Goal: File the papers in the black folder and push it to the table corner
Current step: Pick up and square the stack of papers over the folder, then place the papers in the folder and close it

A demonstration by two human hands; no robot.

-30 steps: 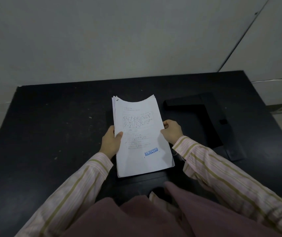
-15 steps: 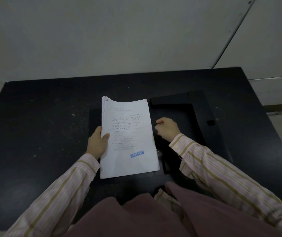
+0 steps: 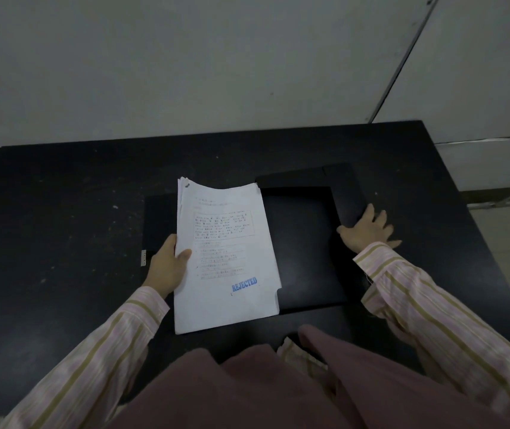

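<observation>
- My left hand [image 3: 167, 267] grips the papers [image 3: 225, 258] by their left edge, thumb on top, over the open black folder [image 3: 303, 243].
- My right hand [image 3: 366, 232] lies flat, fingers spread, on folder's right flap, holding nothing.
- Folder mid-table [image 3: 61, 212].

I count one stack of papers [image 3: 225, 258], several sheets thick at its top left corner, though I cannot tell how many. One blue stamp [image 3: 244, 284] sits on the top sheet. There is one black folder [image 3: 306, 243], lying open, and one black table [image 3: 61, 227] under it. Two hands are in view, a left hand [image 3: 167, 267] and a right hand [image 3: 366, 232].
</observation>
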